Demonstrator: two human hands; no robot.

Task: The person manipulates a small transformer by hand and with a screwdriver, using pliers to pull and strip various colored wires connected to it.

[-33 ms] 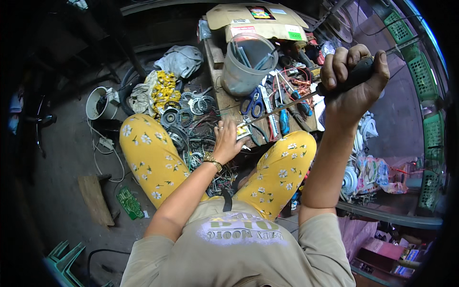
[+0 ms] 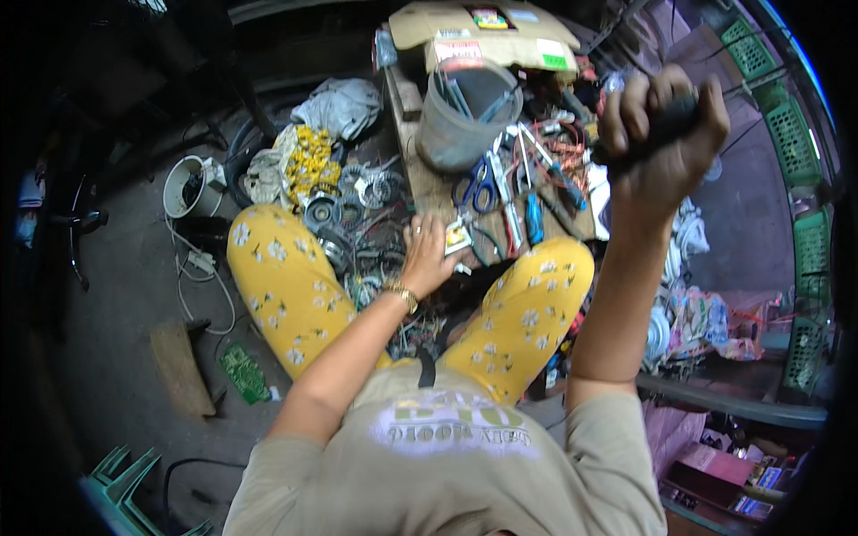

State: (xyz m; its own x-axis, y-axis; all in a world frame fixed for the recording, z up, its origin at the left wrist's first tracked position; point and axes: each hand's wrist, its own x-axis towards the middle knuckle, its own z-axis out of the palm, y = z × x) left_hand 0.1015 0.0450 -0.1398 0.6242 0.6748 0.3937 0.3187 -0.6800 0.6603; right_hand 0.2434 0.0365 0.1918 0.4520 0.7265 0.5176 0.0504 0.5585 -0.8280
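My right hand (image 2: 661, 134) is raised at the upper right, blurred, with fingers wrapped round the black handle (image 2: 670, 121) of a long thin tool; its shaft is hard to make out. My left hand (image 2: 427, 255), wearing a gold watch, is at the near left edge of the wooden board (image 2: 407, 161), its fingers and thumb pressed on a small yellow-and-white piece (image 2: 457, 237). Beside that lie pliers (image 2: 485, 241), blue-handled scissors (image 2: 474, 192), a red-and-white tool (image 2: 507, 219) and a blue-handled tool (image 2: 534, 219).
A translucent bucket (image 2: 447, 143) and a cardboard box (image 2: 483, 36) stand at the back. Metal rings and wire scraps (image 2: 353, 205) fill the floor between my knees and the board. A white bucket (image 2: 188, 188), cable and green circuit board (image 2: 241, 371) lie left. Green baskets (image 2: 795, 143) line the right.
My right hand has risen a little and is now blurred; the shaft that pointed down at the piece by my left hand no longer shows clearly. The view has shifted slightly.
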